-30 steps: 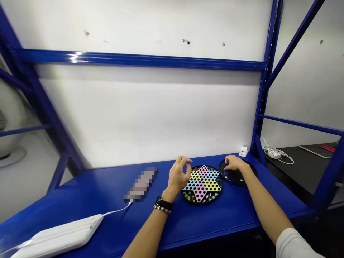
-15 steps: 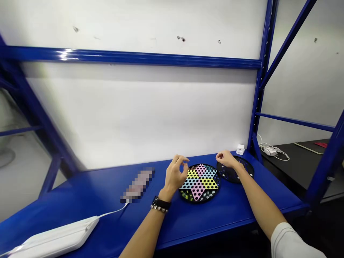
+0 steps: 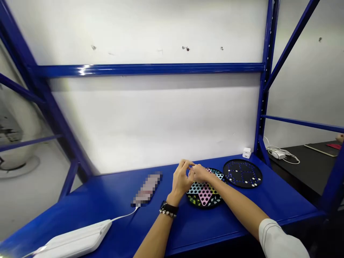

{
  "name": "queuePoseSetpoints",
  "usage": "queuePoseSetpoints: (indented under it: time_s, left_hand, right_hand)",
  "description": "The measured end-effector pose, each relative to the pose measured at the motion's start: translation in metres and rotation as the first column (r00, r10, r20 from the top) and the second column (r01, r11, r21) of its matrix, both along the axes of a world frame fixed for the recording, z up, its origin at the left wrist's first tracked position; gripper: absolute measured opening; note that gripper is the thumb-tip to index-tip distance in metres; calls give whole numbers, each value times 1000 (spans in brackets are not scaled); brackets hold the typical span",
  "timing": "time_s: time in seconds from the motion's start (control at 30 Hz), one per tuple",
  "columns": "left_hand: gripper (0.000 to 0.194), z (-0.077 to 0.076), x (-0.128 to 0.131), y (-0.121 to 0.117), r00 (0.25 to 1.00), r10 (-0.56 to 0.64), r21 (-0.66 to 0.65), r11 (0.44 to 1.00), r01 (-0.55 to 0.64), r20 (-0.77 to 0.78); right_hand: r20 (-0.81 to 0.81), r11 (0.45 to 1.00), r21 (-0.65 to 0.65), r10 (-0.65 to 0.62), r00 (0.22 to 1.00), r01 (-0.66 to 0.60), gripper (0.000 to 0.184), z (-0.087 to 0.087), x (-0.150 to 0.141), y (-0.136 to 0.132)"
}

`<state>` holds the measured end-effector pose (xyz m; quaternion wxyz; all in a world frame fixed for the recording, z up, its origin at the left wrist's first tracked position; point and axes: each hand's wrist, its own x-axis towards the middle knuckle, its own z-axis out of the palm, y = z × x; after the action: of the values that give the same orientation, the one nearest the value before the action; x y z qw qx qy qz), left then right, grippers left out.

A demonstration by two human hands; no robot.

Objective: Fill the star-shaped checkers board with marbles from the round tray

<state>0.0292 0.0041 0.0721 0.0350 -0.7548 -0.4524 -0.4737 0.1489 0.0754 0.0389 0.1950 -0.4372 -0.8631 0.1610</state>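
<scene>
**Fingertips met above the star board (image 3: 205, 197)**

The star board lay on the blue tabletop (image 3: 120, 195), right of centre. Taking its centre as the clock's and twelve as the wall (image 3: 150, 125), the left hand (image 3: 186, 176) stood at ten o'clock. The right hand (image 3: 198, 173) crossed over the board to meet it at eleven, and their fingertips seemed to touch.

As for progress, the hands were already together; the holes in view on the star looked dark, and several white pieces (image 3: 253, 185) lay untouched on the dark round tray (image 3: 242, 172), most towards its own four o'clock. How much handling was left could not be fixed from that.

The left thumb and forefinger curled close around a small gap; the right fingers were bunched. Whether either pinched anything could not be told, as the knuckles hid the tips. The right hand and forearm also covered much of the board's upper half. Whether its leaf-like rim shapes were printed or loose was unclear.

Farther out, the tray sat at two o'clock, with a white adapter (image 3: 246, 153) past its far edge. At nine lay a pixelated flat object (image 3: 147, 189), its cable (image 3: 125, 216) running to a white block (image 3: 76, 237) at eight, cut off by the frame.
</scene>
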Motion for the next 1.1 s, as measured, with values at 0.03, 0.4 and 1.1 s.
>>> queuePoseSetpoints:
  time_s: [0.03,0.4,1.1]
  left_hand:
    - [14,0,0,0,1000,-3,-5,1000,3,-1]
    - [15,-2,0,3,1000,-7,-4,1000,7,5]
    - [15,-5,1,4,999,-20,-38,999,19,-28]
  right_hand:
    - [7,1000,0,3,1000,-3,12,0,0,2]
    - [-139,987,-158,8,990,-30,21,33,107,-10]
    - [-155,961,160,-201,967,226,8,92,199,-83]
